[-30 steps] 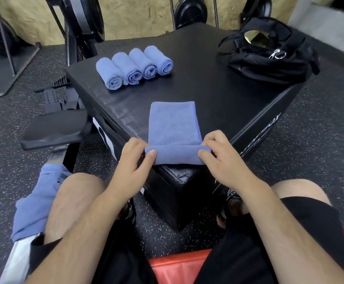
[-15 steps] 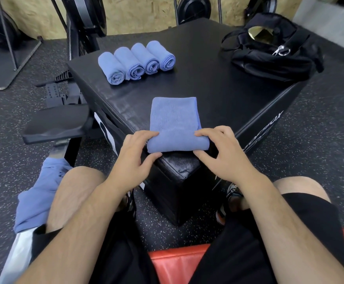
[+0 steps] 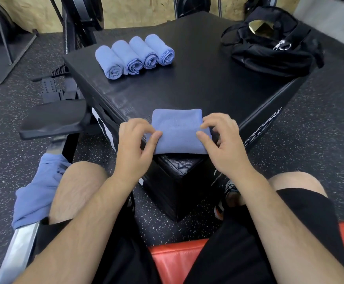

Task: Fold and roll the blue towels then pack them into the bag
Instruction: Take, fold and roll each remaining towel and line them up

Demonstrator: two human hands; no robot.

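On the black padded box, the left hand and right hand pinch the ends of a half-rolled blue cloth towel (thumbs on top)

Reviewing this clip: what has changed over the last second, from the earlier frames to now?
The roll in the blue towel has travelled away from the person: it is thicker, and the flat part ahead of it is shorter. The left hand and right hand followed it, still pinching its ends. Nothing was let go. The four rolled towels, the black bag and the loose towel by the left knee stayed put.
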